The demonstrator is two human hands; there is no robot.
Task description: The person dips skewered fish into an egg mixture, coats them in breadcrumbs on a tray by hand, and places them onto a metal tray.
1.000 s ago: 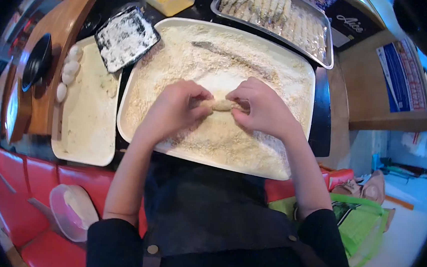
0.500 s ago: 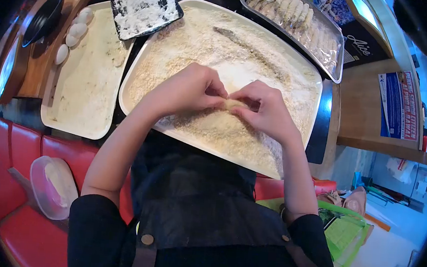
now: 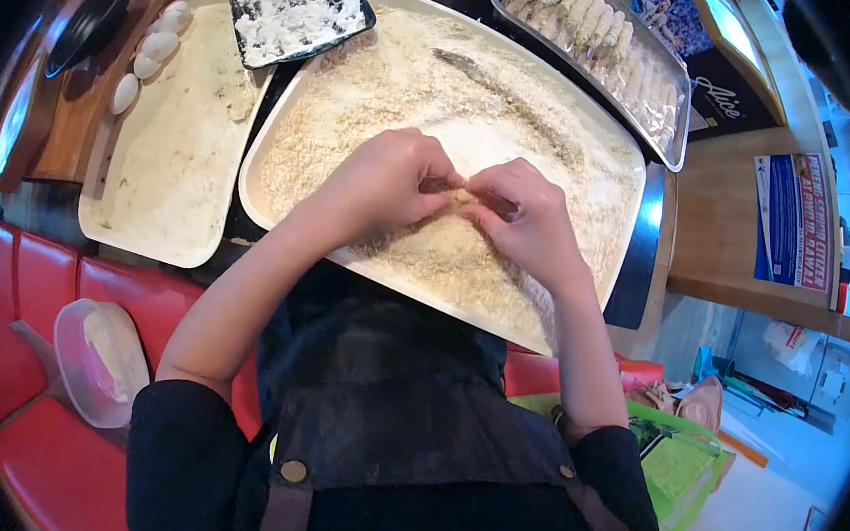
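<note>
Over a large white tray [image 3: 255, 202] of pale breadcrumbs [image 3: 343, 104], my left hand [image 3: 387, 178] and my right hand [image 3: 529, 209] meet at the fingertips. Both are closed in a pinch on a small crumb-coated piece [image 3: 462, 198], mostly covered by the fingers. Loose crumbs are heaped just below them. Farther back in the tray lies a long crumb-coated strip [image 3: 504, 92] with a dark end, possibly a prawn; neither hand touches it.
At the upper right, a metal tray [image 3: 670, 150] holds several breaded pieces [image 3: 570, 2]. A black dish [image 3: 300, 11] with white flour overlaps a cream tray [image 3: 167, 175] on the left. Several eggs [image 3: 126, 93] line that tray's left edge. A plastic tub [image 3: 86, 389] rests on the red seat.
My fingers have shifted slightly around the crumbed piece, and less of it shows now. The whole view has moved a little; the trays and other things stay put.
</note>
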